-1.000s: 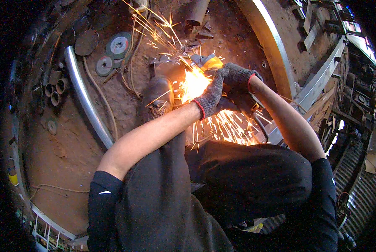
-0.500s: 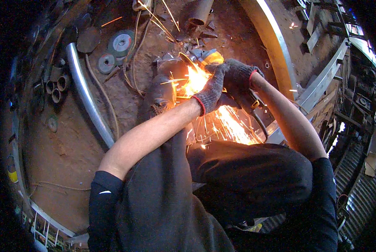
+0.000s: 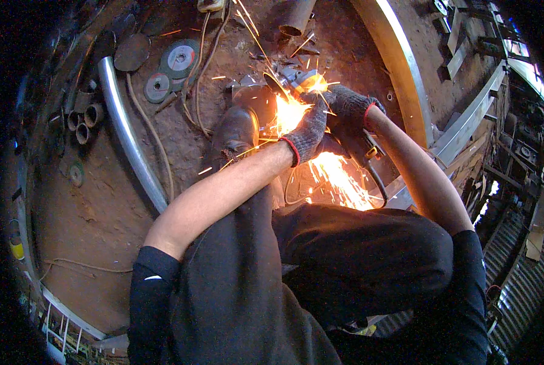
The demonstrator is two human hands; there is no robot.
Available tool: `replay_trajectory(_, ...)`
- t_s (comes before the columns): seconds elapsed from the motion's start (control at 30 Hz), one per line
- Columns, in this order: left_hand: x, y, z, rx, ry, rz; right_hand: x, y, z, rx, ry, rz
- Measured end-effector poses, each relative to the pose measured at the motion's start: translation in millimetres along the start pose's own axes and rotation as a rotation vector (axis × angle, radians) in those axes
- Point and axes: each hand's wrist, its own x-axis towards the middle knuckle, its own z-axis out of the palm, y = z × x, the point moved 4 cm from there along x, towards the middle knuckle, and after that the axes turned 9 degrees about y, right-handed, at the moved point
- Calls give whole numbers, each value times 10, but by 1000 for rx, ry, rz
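An angle grinder point(image 3: 311, 83), its yellow and grey head uppermost, is in the person's hands in front of the knees. The gloved right hand point(image 3: 350, 104) is curled around the grinder just behind the head, fingers closed on it. The gloved left hand point(image 3: 311, 131) is bent up against the grinder's near side; glare hides its fingers, so how firmly it is closed, and on what, cannot be told. The grinder's thin disc point(image 3: 274, 83) stands tilted at its left. A bright burst of sparks point(image 3: 289, 114) glows just below the disc, and more sparks spray from beneath the grinder toward the person. A shoe point(image 3: 238, 129) is left of the grinder and nearer the person. Farther left of it lie two abrasive discs point(image 3: 181, 58), overlapping, and a curved shiny metal tube point(image 3: 125, 131). Beyond the grinder is an open-ended steel pipe point(image 3: 299, 16); to its right is a curved metal beam point(image 3: 404, 64).
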Motion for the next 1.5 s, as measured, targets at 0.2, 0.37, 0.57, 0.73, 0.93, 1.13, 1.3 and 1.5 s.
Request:
replay_trajectory(0.2,90,-83,-44,-75,-22,-25,-53,19,46,468,114,-73)
replay_trajectory(0.37,49,-84,-68,13,76,-70,-97,-96,-61,211,-24,25)
replay_trajectory(0.57,-16,-7,45,-57,-61,-20,-69,-120,-46,100,-51,62)
replay_trajectory(0.73,40,-36,6,-63,-31,-32,-49,33,-5,174,-71,152)
replay_trajectory(0.93,91,-53,-4,-66,-80,3,-61,-45,-27,192,-26,120)
replay_trajectory(1.13,15,-31,-7,-63,-28,-31,-104,-196,-119,176,-79,55)
replay_trajectory(1.3,-12,-19,-13,-7,-56,5,-119,-114,-18,101,41,-105)
replay_trajectory(1.5,36,-49,9,-50,-47,-48,-117,27,55,202,9,20)
